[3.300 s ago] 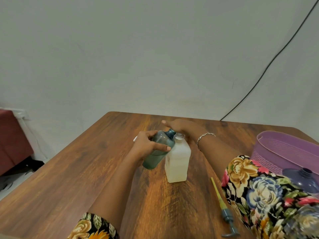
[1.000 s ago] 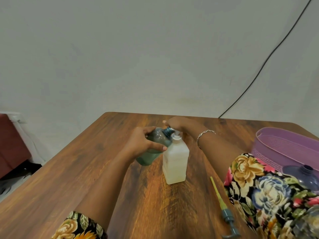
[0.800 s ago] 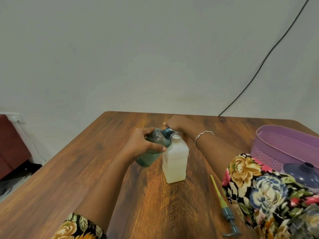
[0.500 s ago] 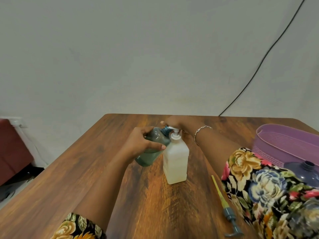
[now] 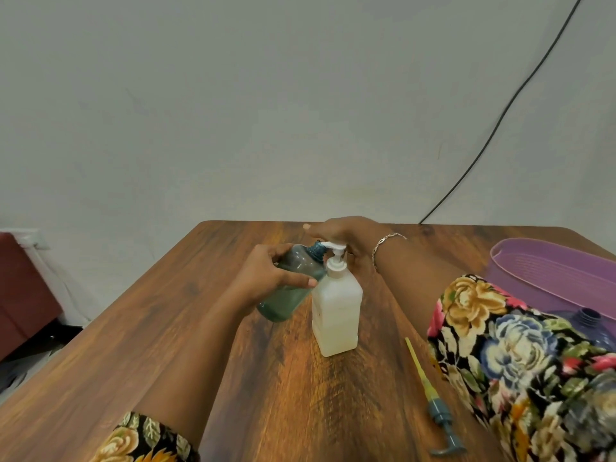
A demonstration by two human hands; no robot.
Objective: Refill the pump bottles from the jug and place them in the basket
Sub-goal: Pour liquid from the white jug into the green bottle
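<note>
Teal bottle (image 5: 293, 285): who has it, and where?

The left hand (image 5: 266, 278) grips it round the body, fingers and thumb curled on it, over the far middle of the table (image 5: 166, 345). It is tilted, with its open neck up and to the right, just beside the spout of the white pump bottle (image 5: 336, 315). Whether its lower end touches the wood I cannot tell.

And the right hand (image 5: 343, 233)?

Its fingers are fairly straight, laid flat over the white pump head (image 5: 335, 250). Whether the palm bears down on it I cannot tell. A bracelet (image 5: 388, 241) sits on that wrist.

What is in the containers?

The teal one is see-through, and greener liquid lies in its lower end. The white one stands upright, cloudy-walled, its level unreadable. The purple basket (image 5: 550, 271) stands at the table's right edge. A dark bottle (image 5: 588, 320) with no cap appears to sit in it, partly behind the floral sleeve (image 5: 500, 355).

Anything loose?

A teal pump (image 5: 441, 418) with a yellow-green tube lies flat on the table, right of the white bottle and apart from it.
</note>
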